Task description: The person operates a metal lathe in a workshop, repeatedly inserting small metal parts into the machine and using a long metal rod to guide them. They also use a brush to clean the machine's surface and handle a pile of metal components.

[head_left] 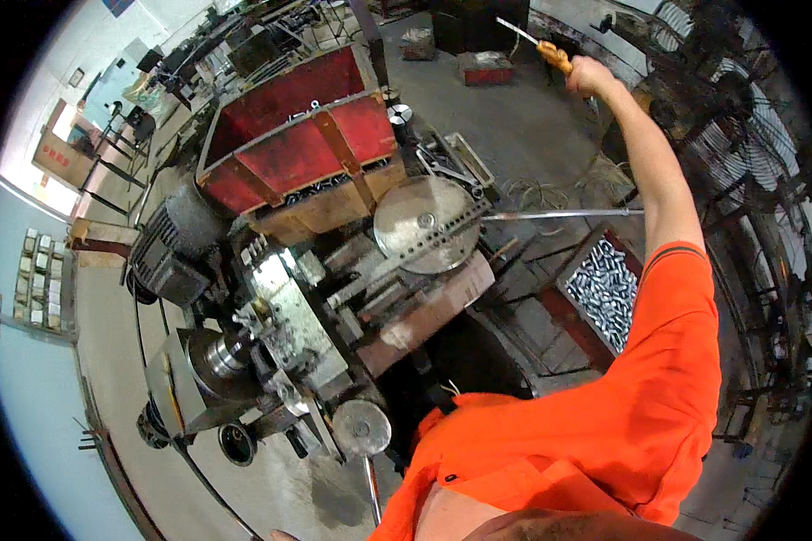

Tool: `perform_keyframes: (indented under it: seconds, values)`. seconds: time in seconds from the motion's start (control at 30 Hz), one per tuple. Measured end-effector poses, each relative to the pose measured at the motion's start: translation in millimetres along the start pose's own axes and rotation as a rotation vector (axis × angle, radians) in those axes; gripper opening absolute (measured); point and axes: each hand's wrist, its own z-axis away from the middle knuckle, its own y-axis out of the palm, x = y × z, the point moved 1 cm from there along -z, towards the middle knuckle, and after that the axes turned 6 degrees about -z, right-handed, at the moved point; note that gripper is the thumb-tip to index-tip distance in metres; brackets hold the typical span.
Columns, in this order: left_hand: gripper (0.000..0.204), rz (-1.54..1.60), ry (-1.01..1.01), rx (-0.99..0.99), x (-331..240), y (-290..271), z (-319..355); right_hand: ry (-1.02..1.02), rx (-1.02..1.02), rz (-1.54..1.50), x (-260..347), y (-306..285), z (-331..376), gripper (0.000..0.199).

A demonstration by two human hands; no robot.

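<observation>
Head view: right hand (589,77), far right, fingers clenched round one orange-handled tool (553,56); left hand (284,536) nearly all cut off, near edge, grip I cannot tell; one red bin (284,171), contents partly hidden.

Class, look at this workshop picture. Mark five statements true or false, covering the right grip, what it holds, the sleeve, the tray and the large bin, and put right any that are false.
1. The right grip holds an orange-handled tool. True.
2. The tray holds many small metal pieces. True.
3. The orange-handled tool lies in the tray. False: it is in the right grip, apart from the tray.
4. The large bin is blue. False: the bin is red.
5. The sleeve on the right arm is orange and leaves the forearm bare. True.
</observation>
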Motion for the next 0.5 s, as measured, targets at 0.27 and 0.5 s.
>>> perform_keyframes:
  seconds: [0.27,0.5]
  values:
    - [0.039,-0.457,-0.062,0.085,-9.9,-1.8,-18.0,0.044,0.089,-0.218,125.2,69.5,-84.3,0.035]
    - [0.050,-0.603,-0.217,0.231,-20.5,10.0,-23.7,-0.234,0.213,-0.444,275.4,140.1,-198.8,0.026]
